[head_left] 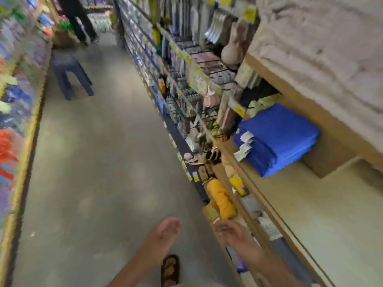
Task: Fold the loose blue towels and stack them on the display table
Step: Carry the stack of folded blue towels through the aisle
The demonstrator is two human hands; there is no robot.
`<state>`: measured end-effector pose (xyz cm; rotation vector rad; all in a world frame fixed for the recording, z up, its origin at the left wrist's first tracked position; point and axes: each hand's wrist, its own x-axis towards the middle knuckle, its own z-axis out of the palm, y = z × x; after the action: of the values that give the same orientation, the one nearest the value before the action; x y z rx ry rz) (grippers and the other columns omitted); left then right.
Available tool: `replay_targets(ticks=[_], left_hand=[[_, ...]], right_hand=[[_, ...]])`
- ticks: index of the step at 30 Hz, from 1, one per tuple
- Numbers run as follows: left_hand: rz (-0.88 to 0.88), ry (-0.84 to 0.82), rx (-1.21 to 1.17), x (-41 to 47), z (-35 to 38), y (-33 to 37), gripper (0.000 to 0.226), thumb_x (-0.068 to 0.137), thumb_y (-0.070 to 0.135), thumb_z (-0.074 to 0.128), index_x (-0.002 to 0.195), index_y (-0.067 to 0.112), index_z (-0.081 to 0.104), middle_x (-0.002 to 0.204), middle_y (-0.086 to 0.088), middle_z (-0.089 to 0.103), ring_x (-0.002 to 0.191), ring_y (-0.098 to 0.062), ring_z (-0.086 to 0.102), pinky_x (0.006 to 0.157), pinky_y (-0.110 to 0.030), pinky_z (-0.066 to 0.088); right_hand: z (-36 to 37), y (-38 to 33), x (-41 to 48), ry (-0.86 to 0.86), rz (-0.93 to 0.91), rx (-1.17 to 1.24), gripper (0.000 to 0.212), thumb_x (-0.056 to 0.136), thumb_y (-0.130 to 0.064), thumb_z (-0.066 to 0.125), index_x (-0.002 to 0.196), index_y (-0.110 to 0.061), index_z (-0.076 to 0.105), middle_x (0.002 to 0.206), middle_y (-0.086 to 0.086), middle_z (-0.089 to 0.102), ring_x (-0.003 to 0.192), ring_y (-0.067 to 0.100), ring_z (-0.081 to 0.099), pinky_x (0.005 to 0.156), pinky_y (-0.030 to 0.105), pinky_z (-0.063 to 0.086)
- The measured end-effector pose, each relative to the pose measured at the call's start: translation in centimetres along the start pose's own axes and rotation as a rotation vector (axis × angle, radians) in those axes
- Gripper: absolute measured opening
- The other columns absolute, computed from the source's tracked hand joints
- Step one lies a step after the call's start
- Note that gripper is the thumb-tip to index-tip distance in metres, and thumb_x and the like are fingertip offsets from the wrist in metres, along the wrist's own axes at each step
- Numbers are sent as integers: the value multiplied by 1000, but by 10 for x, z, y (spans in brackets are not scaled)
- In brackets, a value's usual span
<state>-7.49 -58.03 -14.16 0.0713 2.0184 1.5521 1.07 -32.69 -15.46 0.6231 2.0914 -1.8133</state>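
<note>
A stack of folded blue towels point(277, 139) with white tags lies on the pale display table point(323, 214) at the right, under a raised wooden shelf. My left hand point(169, 227) hangs over the aisle floor with loosely curled fingers and holds nothing. My right hand point(230, 232) hovers by the table's near edge, fingers relaxed and empty. Both hands are blurred by motion. No loose blue towel shows in this view.
A grey plastic stool point(69, 74) stands in the aisle ahead. A person point(79, 19) stands at the far end. Racks of hanging goods point(186, 79) line the right side, colourful goods point(14, 100) the left. A yellow cloth item point(221, 200) hangs by the table edge.
</note>
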Motion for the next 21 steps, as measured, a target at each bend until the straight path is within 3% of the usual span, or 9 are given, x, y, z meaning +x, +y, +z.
replay_targets(ticks=[2, 4, 7, 10, 13, 15, 17, 19, 21], left_hand=[[184, -206, 197, 64, -7, 64, 20, 100, 3, 60, 104, 20, 68, 102, 1, 72, 94, -12, 67, 85, -28, 48], [353, -340, 356, 117, 4, 133, 18, 101, 22, 61, 113, 33, 67, 110, 10, 71, 98, -3, 68, 84, -23, 52], [622, -331, 475, 177, 40, 221, 30, 91, 49, 55, 120, 42, 61, 109, 16, 67, 94, -5, 67, 76, -30, 56], [851, -266, 658, 224, 97, 285, 55, 88, 68, 44, 135, 41, 52, 127, 6, 59, 115, -17, 60, 91, -40, 53], [708, -320, 979, 254, 152, 316, 99, 73, 97, 30, 151, 35, 29, 154, -3, 40, 138, -32, 44, 104, -53, 46], [534, -394, 1043, 270, 174, 317, 125, 62, 104, 34, 158, 26, 16, 164, -5, 25, 144, -36, 36, 108, -55, 42], [401, -464, 959, 287, 183, 313, 135, 59, 99, 51, 161, 24, 3, 166, -5, 21, 146, -37, 35, 111, -54, 40], [296, -528, 812, 297, 183, 307, 148, 47, 98, 62, 161, 25, 3, 163, -6, 29, 142, -35, 41, 109, -53, 43], [266, -566, 741, 303, 183, 304, 161, 31, 102, 62, 161, 26, 5, 162, -4, 32, 141, -34, 43, 110, -53, 43]], right_hand=[[-20, -40, 6, 143, -60, 241, 21, 88, -1, 67, 108, 4, 66, 107, 25, 69, 100, 46, 59, 77, 39, 56], [-46, -74, 8, 378, -96, 314, 21, 90, -3, 71, 109, 2, 67, 101, 25, 71, 90, 40, 62, 70, 39, 56], [-85, -103, 15, 699, -131, 387, 10, 98, -9, 65, 105, -11, 73, 112, 17, 69, 101, 28, 67, 77, 30, 56], [-125, -118, 27, 923, -98, 514, 6, 102, -16, 61, 101, -18, 66, 108, 6, 70, 101, 24, 65, 80, 34, 53], [-154, -127, 41, 887, 124, 749, 33, 97, -42, 66, 116, -16, 58, 115, 13, 64, 100, 29, 64, 74, 34, 52], [-163, -135, 49, 796, 197, 848, 39, 92, -52, 69, 107, -18, 58, 108, 16, 67, 94, 33, 68, 67, 35, 55], [-173, -139, 58, 740, 217, 924, 40, 91, -53, 70, 105, -18, 58, 111, 19, 68, 95, 37, 68, 75, 41, 60], [-179, -138, 64, 711, 217, 1022, 45, 95, -49, 65, 120, -13, 55, 124, 21, 63, 99, 37, 63, 86, 46, 57], [-180, -138, 66, 710, 217, 1077, 44, 97, -46, 63, 124, -12, 52, 124, 21, 63, 98, 35, 61, 80, 42, 57]])
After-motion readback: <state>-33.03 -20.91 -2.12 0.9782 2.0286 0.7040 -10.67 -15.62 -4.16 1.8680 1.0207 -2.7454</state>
